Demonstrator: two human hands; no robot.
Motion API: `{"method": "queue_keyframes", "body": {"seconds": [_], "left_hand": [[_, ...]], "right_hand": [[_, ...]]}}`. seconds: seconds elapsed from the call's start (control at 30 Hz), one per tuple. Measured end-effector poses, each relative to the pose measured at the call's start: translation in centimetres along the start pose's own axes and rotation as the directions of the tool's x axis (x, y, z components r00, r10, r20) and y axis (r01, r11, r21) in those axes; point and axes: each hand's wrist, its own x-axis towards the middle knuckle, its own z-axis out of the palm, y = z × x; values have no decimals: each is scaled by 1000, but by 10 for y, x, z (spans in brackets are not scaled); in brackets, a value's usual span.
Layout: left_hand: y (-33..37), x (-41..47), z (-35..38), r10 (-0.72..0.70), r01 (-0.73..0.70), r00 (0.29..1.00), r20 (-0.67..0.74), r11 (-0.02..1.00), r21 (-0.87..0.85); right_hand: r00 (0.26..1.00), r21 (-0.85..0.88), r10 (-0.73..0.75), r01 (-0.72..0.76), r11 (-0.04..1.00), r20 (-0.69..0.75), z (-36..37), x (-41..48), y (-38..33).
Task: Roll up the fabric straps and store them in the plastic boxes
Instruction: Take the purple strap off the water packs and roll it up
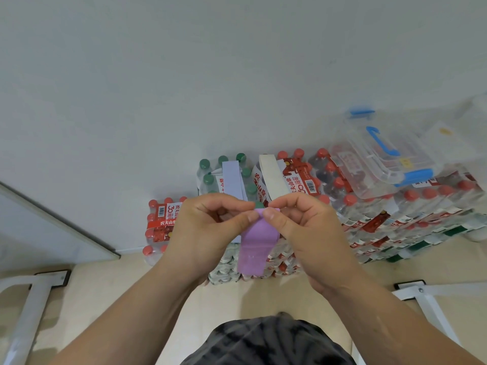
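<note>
Base: the floor before me carries stacked bottle packs.
On the packs: pale blue strap left, cream strap beside it, clear plastic boxes right.

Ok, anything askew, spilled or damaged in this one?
Nothing spilled or damaged. The clear plastic box looks skewed on the bottle packs. The lavender strap and cream strap lie unrolled there; left hand and right hand pinch the purple strap.
</note>
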Motion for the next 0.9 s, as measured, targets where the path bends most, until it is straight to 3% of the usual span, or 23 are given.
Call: {"method": "queue_keyframes", "body": {"seconds": [0.17,0.37,0.9], "left_hand": [[1,1,-1,-5,7,998,56,999,-41],[0,3,-3,4,-4,1000,25,999,34],[1,3,-4,17,-16,999,50,1000,-6]], "right_hand": [[999,-15,-29,29,999,-31,-1,4,3],[998,-15,-57,57,998,1,1,2,2],[994,-29,-109,109,994,-6,3,5,6]]}}
